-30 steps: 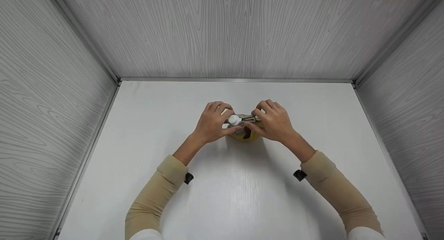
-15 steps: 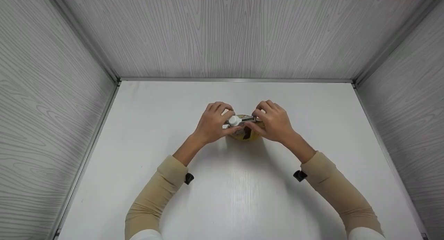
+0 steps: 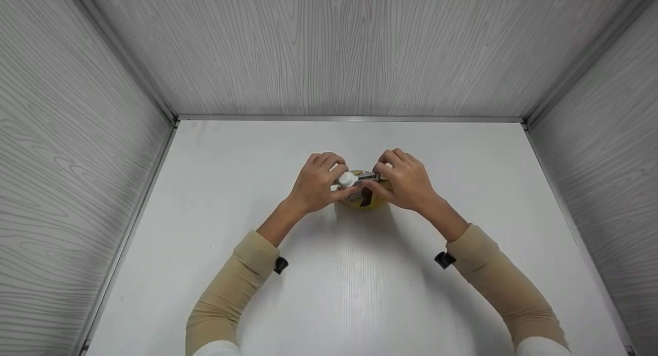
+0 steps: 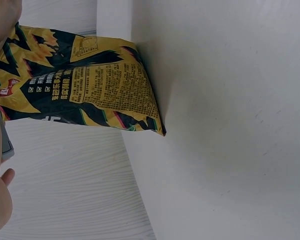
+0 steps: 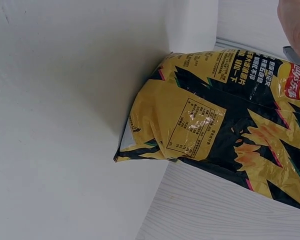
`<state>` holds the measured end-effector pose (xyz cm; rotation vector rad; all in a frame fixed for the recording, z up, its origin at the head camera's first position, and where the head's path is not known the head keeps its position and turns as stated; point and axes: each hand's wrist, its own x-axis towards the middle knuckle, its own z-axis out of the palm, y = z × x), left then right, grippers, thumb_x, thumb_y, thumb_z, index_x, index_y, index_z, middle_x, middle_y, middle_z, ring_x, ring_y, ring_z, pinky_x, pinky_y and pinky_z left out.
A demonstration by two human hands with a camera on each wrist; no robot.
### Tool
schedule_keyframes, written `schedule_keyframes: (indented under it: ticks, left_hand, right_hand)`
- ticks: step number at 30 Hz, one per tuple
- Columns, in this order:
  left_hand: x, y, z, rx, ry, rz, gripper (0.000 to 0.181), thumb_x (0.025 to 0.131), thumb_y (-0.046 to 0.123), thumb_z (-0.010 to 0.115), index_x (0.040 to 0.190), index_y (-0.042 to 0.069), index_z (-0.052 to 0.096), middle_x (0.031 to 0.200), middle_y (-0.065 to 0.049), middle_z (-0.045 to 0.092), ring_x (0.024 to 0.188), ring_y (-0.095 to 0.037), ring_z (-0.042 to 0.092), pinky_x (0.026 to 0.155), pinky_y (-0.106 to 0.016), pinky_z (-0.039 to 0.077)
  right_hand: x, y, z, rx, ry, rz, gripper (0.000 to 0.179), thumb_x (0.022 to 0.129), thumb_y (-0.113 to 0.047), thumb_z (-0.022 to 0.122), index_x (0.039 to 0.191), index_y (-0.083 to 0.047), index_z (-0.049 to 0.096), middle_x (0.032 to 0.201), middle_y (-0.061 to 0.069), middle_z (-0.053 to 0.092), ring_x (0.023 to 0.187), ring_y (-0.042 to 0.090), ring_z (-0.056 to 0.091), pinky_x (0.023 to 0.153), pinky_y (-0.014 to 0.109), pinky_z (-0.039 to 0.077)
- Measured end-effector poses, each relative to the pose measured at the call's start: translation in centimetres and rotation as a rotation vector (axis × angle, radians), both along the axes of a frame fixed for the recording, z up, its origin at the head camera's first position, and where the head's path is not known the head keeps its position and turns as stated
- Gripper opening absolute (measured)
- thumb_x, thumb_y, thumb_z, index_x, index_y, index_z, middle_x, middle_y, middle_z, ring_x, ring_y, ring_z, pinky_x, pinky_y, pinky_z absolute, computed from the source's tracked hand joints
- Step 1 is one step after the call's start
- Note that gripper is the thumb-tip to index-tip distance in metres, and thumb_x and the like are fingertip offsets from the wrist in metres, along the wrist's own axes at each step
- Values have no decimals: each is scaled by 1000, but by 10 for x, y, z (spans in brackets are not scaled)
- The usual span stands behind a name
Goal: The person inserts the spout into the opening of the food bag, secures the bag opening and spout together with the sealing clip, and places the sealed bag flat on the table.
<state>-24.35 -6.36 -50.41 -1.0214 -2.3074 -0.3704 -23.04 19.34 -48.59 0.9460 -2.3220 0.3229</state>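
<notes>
A yellow and black chip bag (image 3: 365, 200) stands upright on the white table, its printed back filling both wrist views. Along its top edge lies a grey sealing clip (image 3: 368, 176) with a round white cap (image 3: 347, 179) at its left end. My left hand (image 3: 317, 183) grips the clip beside the cap, thumb in front and fingers behind. With thumb and curled fingers, my right hand (image 3: 408, 182) pinches the clip's other end at the bag's top. The grey end of the clip (image 4: 6, 142) pokes out past my left hand in the left wrist view.
The white tabletop (image 3: 349, 284) reaches to grey wood-grain panels on the left, right and back (image 3: 339, 52). A black wrist camera (image 3: 280, 264) sits at the left cuff and another black camera (image 3: 444, 260) at the right cuff.
The two bars of the clip, slightly apart a second ago, now lie closer together along the bag's top. Both hands have barely shifted.
</notes>
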Motion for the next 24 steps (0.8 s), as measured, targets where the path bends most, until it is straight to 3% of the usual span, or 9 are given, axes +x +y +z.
schedule_keyframes:
  ticks: [6,14,24]
  left_hand:
    - [0,0,0,6,-5,-7,47,91,57,78,104,13,70,115,-4,68,114,-24,64,99,-41,54]
    - [0,0,0,8,13,-13,47,91,58,77,105,13,70,114,-4,67,112,-24,63,97,-40,55]
    - [-1,0,-1,14,8,-31,46,92,56,77,106,13,70,114,-5,66,111,-24,62,97,-40,55]
  right_hand:
    - [-1,1,-1,6,20,13,50,104,-58,55,94,-12,71,96,9,66,82,26,62,66,39,56]
    - [0,2,1,-12,-46,30,51,103,-59,55,92,-12,71,98,9,67,83,28,63,69,42,58]
    - [-1,4,2,-30,-57,42,45,101,-57,63,99,-12,71,99,10,66,82,26,62,66,42,56]
